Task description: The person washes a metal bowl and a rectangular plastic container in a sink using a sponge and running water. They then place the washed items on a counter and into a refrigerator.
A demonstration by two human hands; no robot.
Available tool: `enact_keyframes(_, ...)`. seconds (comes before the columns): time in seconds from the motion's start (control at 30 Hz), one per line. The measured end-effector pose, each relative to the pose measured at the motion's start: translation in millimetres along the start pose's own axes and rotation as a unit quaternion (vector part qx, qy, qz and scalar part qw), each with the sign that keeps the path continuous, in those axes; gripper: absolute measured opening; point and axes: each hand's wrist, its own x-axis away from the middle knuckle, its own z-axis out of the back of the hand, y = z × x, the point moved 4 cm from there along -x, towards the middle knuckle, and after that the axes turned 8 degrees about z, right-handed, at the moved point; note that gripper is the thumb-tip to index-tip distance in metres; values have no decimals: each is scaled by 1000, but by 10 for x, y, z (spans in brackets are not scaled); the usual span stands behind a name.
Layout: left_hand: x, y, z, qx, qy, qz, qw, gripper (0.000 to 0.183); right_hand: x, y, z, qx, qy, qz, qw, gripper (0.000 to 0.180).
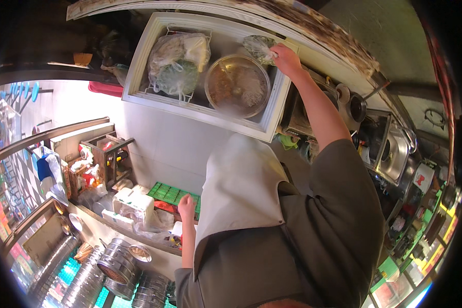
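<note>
My right hand point(286, 59) grips the gathered neck of a clear plastic bag point(258, 47) with dark green contents, at the right end of a chest freezer point(238, 127) whose top is open. Beside that bag, inside the freezer, sits a round metal basin point(236, 86) with brownish food and a pale, stringy mass. Several tied plastic bags, one with green contents point(177, 77), fill a white wire basket at the freezer's left end. My left hand point(187, 206) hangs low at my side with fingers curled, near a green plastic crate point(173, 193); whether it holds anything is unclear.
Metal steamers point(117, 261) stand in stacks at the lower left, near a white foam box point(133, 202) and plastic bags. A wooden stool point(111, 158) is left of the floor tiles. A stove area and a steel sink point(395, 154) line the right side.
</note>
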Motion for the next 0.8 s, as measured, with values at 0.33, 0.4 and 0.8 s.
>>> enact_keyframes(0.33, 618, -1330, -120, 184, -33, 121, 975, 15, -198, 902, -1012, 229, -303, -125, 916, 29)
enact_keyframes(0.4, 624, -1392, -202, 172, -2, 109, 979, 21, -161, 926, -919, 116, -210, -257, 936, 30)
enact_keyframes(0.8, 696, -1392, -239, 178, 114, 170, 962, 30, 269, 426, -1082, -32, 84, -106, 990, 27)
